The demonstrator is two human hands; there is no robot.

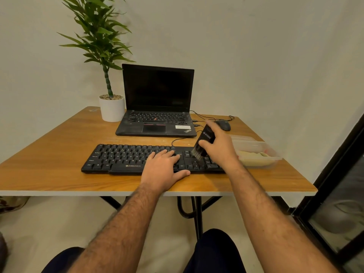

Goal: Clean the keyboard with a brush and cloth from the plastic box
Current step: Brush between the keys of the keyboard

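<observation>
Brushing stage, cloth not yet used. Right hand (218, 146) wrapped around a black brush (204, 141), bristles down on the keys just left of the number pad of the black keyboard (126, 158). Left hand (163, 166) flat and relaxed, fingers straight, pressing on the keys right of centre, thumb over the front edge. Keyboard lying across the middle of the wooden bench (59, 174), in front of a laptop (157, 107). Clear plastic box (256, 152) just right of the keyboard, with something pale inside, probably the cloth, though blurred. To do this well: keep pressing with the left to stop the board sliding, tilt the bristles into the gaps between key rows, sweep in short strokes toward one edge, and work row by row rather than scattering dust back over brushed keys.
</observation>
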